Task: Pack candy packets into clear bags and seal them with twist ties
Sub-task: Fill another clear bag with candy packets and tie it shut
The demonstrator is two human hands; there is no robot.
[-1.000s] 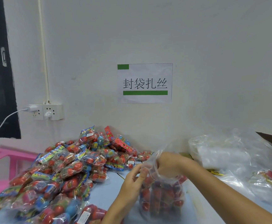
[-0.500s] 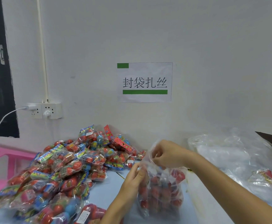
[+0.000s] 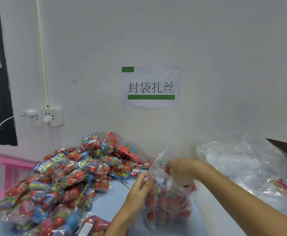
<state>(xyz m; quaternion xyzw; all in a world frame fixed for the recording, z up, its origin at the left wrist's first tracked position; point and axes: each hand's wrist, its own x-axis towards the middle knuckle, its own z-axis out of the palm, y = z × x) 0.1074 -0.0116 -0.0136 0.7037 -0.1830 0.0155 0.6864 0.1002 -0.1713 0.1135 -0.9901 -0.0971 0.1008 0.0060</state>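
Note:
A clear bag (image 3: pixel 169 206) filled with red candy packets stands on the light blue table in front of me. My left hand (image 3: pixel 140 188) pinches the bag's upper left edge. On the right side my right hand (image 3: pixel 182 169) grips the gathered top of the bag, fingers curled over the plastic. A large heap of loose candy packets (image 3: pixel 62 181) in red, blue and green lies to the left. No twist tie is visible.
A pile of empty clear bags (image 3: pixel 241 159) lies at the right against the wall. A pink plastic frame (image 3: pixel 1 169) stands at the far left. A wall socket with a white cable (image 3: pixel 44 116) hangs above the candy heap. A paper sign (image 3: pixel 150 86) is on the wall.
Both hands have kept working the bag's top. The filled bag has shifted slightly and its mouth is gathered tighter under my right hand.

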